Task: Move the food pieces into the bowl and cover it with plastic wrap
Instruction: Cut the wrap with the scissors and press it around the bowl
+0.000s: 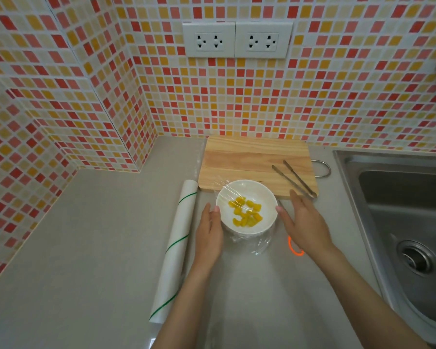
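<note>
A white bowl [247,206] sits on the grey counter [98,235], just touching the near edge of a wooden cutting board [256,161]. Yellow food pieces [246,214] lie inside it, and clear plastic wrap [252,244] stretches over the rim and bunches loosely on the counter at the bowl's near side. The left hand [209,231] rests flat against the bowl's left wall, fingers straight and together. The right hand [303,221] hovers just right of the bowl, fingers straight and slightly spread, gripping nothing. The roll of wrap [175,250] lies left of the left hand, its long axis running near to far, tilting right at the far end. Metal tongs [296,178] lie on the board's right part, tips pointing near-right. Open counter spreads to the left and near; the sink [403,222] edge bounds the right, and the tiled wall [237,102] closes off the far side.
</note>
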### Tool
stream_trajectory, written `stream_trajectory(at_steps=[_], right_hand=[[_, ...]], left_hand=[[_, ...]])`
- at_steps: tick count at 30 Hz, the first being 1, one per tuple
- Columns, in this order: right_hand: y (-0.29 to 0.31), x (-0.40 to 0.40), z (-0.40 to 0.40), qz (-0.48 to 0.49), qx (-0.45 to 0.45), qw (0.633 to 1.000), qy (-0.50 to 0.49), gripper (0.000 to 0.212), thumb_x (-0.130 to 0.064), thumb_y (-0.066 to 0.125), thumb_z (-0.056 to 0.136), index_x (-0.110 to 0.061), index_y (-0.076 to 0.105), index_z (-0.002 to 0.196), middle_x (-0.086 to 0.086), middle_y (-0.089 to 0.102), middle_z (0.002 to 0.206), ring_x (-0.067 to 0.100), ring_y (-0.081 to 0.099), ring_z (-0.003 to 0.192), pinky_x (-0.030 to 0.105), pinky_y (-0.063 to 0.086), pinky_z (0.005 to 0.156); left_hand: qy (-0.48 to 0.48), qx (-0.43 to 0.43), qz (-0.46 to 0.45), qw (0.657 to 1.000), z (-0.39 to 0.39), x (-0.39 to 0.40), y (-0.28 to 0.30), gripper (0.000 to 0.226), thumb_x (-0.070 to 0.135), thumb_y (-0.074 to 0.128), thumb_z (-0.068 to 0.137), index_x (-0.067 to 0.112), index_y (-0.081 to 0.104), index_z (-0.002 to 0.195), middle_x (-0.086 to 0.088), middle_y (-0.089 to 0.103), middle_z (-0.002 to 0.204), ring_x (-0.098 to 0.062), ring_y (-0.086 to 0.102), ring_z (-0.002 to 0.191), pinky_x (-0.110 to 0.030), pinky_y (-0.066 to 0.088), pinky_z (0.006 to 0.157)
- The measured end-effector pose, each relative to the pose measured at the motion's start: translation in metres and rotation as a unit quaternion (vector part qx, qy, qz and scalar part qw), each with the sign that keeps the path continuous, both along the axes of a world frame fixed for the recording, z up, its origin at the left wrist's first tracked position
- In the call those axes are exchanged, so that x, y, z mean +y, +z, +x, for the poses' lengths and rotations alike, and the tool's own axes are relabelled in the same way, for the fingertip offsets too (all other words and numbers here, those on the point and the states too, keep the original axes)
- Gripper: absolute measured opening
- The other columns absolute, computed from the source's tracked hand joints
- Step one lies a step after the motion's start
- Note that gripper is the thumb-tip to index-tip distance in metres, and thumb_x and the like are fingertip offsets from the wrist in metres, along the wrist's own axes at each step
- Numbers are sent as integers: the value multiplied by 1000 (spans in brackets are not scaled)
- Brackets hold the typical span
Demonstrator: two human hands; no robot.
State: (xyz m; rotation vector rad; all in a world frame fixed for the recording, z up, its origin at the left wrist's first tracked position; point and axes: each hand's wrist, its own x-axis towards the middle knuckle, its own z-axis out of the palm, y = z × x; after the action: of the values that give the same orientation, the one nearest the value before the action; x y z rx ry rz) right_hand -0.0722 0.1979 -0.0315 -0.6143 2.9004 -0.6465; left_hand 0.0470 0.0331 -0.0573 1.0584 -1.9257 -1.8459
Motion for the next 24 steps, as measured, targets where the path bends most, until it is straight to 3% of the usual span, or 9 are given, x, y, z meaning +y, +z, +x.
stream_trajectory(at_steps=[2,5,9,11,13,15,18,21,24], right_hand=[[6,-13,4,-150,-96,984,14,61,-39,44,95,-8,30,145,12,41,147,28,39,136,36,33,107],[6,-20,23,-243,-107,962,57,47,-36,44,95,-19,41,139,5,59,131,24,54,122,39,43,103],[4,-5,52,-212,-3,975,61,47,-44,44,91,-25,43,134,-14,63,100,5,61,90,23,45,73],[4,3,59,-145,72,985,51,49,-47,45,91,-19,48,131,-12,66,72,11,63,67,25,42,60],[8,3,54,-99,109,988,47,43,-45,51,89,-17,57,121,-5,65,58,23,64,57,30,45,59],[18,-4,34,-115,105,987,35,35,-38,58,88,-15,62,114,1,67,66,30,65,65,33,46,64],[36,-26,-8,-178,42,980,75,35,-29,60,88,-11,62,118,8,65,102,27,61,99,35,46,85],[36,-56,-46,-134,-44,974,175,44,-27,58,90,-9,54,129,11,53,131,24,46,126,36,34,107],[25,-74,-66,-91,-167,960,205,38,-29,57,91,-3,62,119,13,61,123,25,55,116,35,40,99]], left_hand=[[0,-12,29,1000,-3,-6,0,87,75,30,73,21,41,141,0,48,145,-15,43,134,-43,30,115],[-4,-5,48,999,-8,-16,2,97,81,30,66,20,42,140,-2,47,145,-17,42,135,-44,30,114],[-59,-22,27,998,-20,-35,3,83,76,23,78,25,44,139,-1,51,142,-16,45,132,-43,33,113],[-103,-20,16,994,-28,-45,5,62,61,21,93,29,32,144,1,57,133,-10,54,121,-37,42,104],[-127,-4,9,992,-35,-56,9,53,52,24,97,31,28,145,3,63,121,-4,62,99,-27,47,90],[-119,-4,-55,991,-38,-66,16,45,50,31,96,30,49,132,-1,64,122,-7,63,95,-32,47,91],[-87,-36,-191,977,-30,-70,17,37,44,38,96,24,68,89,0,72,88,-18,66,86,-35,50,84],[-104,-97,-279,950,-22,-61,7,47,45,36,96,21,62,65,3,64,67,-21,63,74,-33,47,70],[-87,-112,-308,941,-22,-56,-1,52,50,36,94,21,42,51,5,51,52,-21,52,60,-32,34,54]])
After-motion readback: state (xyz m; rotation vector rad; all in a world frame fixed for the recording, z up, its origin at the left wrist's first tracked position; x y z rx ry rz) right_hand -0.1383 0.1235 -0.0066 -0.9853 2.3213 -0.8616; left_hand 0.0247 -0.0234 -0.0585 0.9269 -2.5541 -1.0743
